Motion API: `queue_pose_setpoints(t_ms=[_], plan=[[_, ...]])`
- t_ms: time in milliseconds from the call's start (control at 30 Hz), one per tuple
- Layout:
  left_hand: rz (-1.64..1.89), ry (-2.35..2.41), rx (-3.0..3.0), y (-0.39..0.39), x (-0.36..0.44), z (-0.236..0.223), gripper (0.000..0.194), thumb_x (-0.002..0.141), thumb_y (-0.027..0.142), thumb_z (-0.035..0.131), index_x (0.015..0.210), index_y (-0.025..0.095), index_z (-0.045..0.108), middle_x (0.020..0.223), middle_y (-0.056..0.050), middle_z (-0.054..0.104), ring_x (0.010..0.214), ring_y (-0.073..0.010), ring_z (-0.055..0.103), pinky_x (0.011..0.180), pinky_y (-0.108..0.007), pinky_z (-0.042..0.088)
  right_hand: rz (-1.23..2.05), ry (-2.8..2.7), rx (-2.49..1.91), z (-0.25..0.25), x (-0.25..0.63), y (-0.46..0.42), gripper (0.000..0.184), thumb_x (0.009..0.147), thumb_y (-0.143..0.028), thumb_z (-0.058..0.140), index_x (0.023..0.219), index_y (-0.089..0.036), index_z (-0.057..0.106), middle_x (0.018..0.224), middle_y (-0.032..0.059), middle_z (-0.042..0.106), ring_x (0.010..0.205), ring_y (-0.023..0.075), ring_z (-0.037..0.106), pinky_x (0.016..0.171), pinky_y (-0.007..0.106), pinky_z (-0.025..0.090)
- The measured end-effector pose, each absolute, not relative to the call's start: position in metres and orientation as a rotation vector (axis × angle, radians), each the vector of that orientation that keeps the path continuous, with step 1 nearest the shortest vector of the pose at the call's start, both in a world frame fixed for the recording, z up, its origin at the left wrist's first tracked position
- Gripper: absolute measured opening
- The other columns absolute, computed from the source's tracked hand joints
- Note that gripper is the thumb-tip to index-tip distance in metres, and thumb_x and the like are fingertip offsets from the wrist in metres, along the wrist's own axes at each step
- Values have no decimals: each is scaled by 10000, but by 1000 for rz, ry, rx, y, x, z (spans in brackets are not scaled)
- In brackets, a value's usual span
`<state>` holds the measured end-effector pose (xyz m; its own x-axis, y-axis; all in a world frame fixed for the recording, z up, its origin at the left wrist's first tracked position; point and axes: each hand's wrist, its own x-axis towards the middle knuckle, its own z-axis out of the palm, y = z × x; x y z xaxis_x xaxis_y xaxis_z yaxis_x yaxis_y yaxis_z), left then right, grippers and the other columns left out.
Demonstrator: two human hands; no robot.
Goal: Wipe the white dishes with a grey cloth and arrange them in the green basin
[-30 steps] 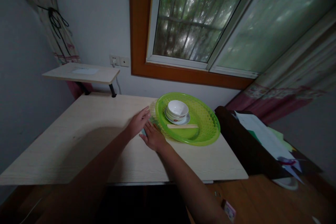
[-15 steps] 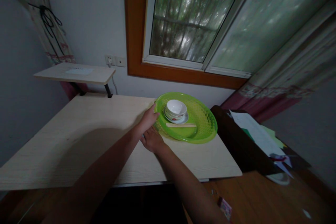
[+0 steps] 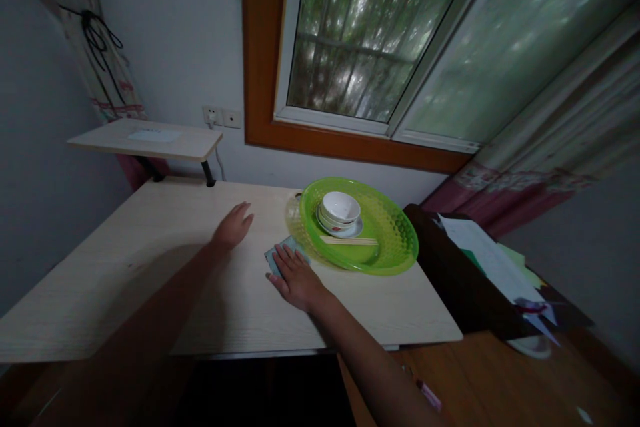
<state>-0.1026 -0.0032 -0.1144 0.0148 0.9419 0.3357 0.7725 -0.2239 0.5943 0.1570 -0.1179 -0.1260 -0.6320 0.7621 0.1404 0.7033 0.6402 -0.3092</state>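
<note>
My right hand (image 3: 298,280) lies flat, fingers stretched out, on a small grey-blue cloth (image 3: 275,259) on the pale wooden table (image 3: 200,327). The palm and fingers hide part of the cloth. To the left, my left hand (image 3: 234,225) is open over the table with nothing in it, apart from the basket. A round green plastic basket (image 3: 393,260) sits at the table's right side, just beyond my right hand. Inside it, several stacked white bowls (image 3: 341,207) rest on a white saucer (image 3: 356,229), with pale chopsticks (image 3: 349,240) lying in front.
A raised wooden shelf (image 3: 150,140) on black legs stands at the table's back left. Behind are a wall socket (image 3: 213,115) and a brown-framed window (image 3: 340,151). Right of the table, papers (image 3: 485,250) lie on a dark brown piece of furniture (image 3: 450,280).
My left hand has let go of the basket's rim and moved left. My right hand has come down to lie flat on the cloth, which now shows. The basket stays nearly in place.
</note>
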Motion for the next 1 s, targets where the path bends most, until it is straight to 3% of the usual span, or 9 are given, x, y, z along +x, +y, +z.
queue_pose_setpoints(t_ms=[200,300,533,667,800,1000], plan=[[571,2159,2167,-22,-219,-151,616,997,339,316,1428,-31,555,1535,-237,508,1490,-328,412,1264,-510,272,403,-2694,-1047,-127,99,-115,694,1073,-573,257,1616,-145,316,1708,103,233,1604,269,180,1308,513,189],[482,2300,2114,-31,-244,-161,618,1001,337,315,1456,-16,539,1570,-228,467,1507,-356,376,1244,-536,290,439,-2695,-1075,-124,75,-85,692,1071,-579,262,1619,-159,314,1713,86,224,1607,258,167,1316,495,157],[447,2340,2203,-41,-246,-166,622,992,336,302,1465,5,533,1593,-208,447,1514,-342,370,1246,-502,282,437,-2497,-1519,-120,120,-54,686,1081,-543,223,1611,-121,335,1707,129,218,1601,304,179,1293,542,198],[480,2370,2212,-42,-241,-165,606,962,321,324,1424,19,574,1564,-219,482,1494,-353,404,1220,-529,316,329,-2531,-1407,-129,146,-104,659,1073,-505,331,1623,-142,311,1703,133,217,1599,318,186,1288,567,207],[557,2371,2265,-43,-239,-167,591,951,302,336,1411,26,586,1552,-230,492,1490,-361,410,1212,-555,315,333,-2649,-1158,-133,118,-136,653,1071,-521,336,1630,-187,291,1706,105,224,1597,294,205,1287,557,236],[545,2335,2324,-44,-242,-170,627,975,302,282,1418,-42,562,1559,-267,464,1503,-373,387,1237,-538,281,459,-2731,-1012,-124,39,-83,678,1066,-568,288,1626,-184,297,1710,76,240,1608,256,164,1311,508,184]])
